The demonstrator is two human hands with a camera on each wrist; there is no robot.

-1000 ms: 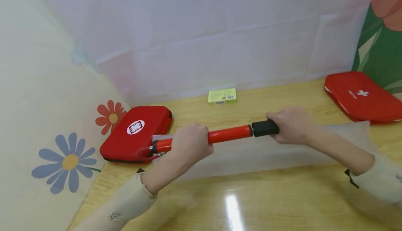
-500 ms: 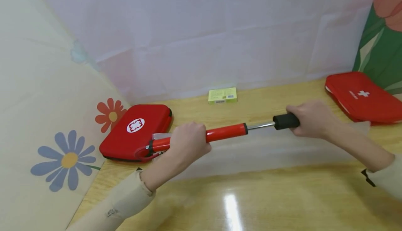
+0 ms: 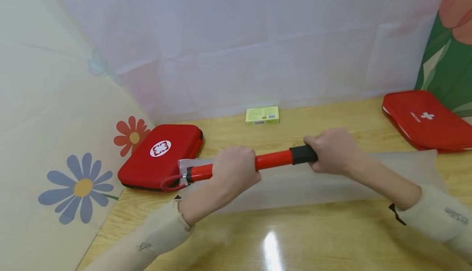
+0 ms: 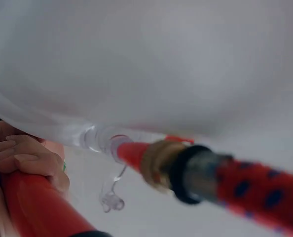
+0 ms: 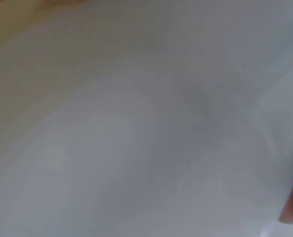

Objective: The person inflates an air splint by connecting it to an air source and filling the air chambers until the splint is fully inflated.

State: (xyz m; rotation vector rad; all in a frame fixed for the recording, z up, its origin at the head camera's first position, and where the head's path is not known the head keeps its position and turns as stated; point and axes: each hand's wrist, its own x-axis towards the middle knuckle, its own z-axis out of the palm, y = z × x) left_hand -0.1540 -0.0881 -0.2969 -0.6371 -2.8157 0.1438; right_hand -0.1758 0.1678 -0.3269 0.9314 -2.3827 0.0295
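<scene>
A red hand pump [image 3: 273,160] is held nearly level above the table. My left hand [image 3: 236,170] grips its barrel, while my right hand [image 3: 333,152] holds the black handle [image 3: 303,155], which sits against the barrel's end with no rod showing. Below lies a translucent plastic inflatable [image 3: 287,191]. In the left wrist view, a red hose with blue spots [image 4: 272,195] ends in a brass fitting [image 4: 159,163]. Its red tip meets a clear valve [image 4: 98,139] on the inflatable; a small clear plug [image 4: 112,202] dangles there. Blurred plastic [image 5: 136,133] fills most of the right wrist view.
A red hard case [image 3: 173,142] with a white round emblem stands at left, near the hose end. Toward the back is a small yellow-green box [image 3: 262,115]. A red first-aid pouch [image 3: 429,119] lies at right. A pale sheet hangs behind the wooden table [image 3: 236,246].
My right hand first drew the handle out to the right, baring the metal rod. It has since pushed the handle back left against the barrel. My left hand keeps its grip.
</scene>
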